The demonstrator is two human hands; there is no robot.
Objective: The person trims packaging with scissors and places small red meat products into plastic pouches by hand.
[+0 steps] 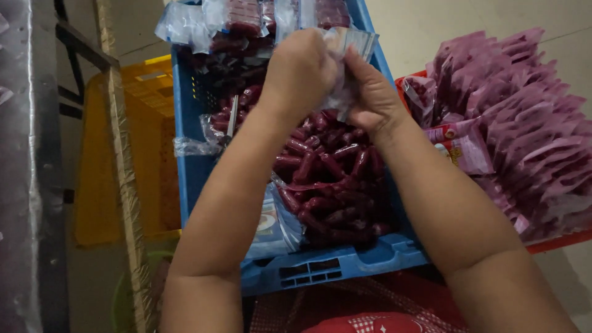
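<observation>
Head view: looking down over two bare forearms that reach away from the body above a crate.
Nearest: red-and-white checked cloth [370, 320] at the bottom edge, just below the crate's near rim.
Crate: blue slotted plastic crate [320, 266]; its near wall runs across the lower middle, its far end reaches the top edge.
Near left corner of the crate: a flat blue-and-white printed plastic packet [274, 225] leans against the left wall.
Middle of the crate: a heap of loose dark red small sausages [333, 185], filling it from the right wall towards the centre.
Left hand [300, 69]: closed into a loose fist, fingers pinching the left side of the pouch, above the heap.
Right hand [373, 92]: fingers curled narrow, gripping the pouch from the right; the hands nearly touch.
Pouch: clear crinkled plastic pouch [350, 52], held between both hands over the far half of the crate.
Far end of the crate: clear sealed bags of red sausages [243, 21], stacked.
Right of the crate: red tray [555, 242] piled with flat pink empty pouches [524, 117].
Left of the crate: yellow plastic crate [123, 154], lower down.
</observation>
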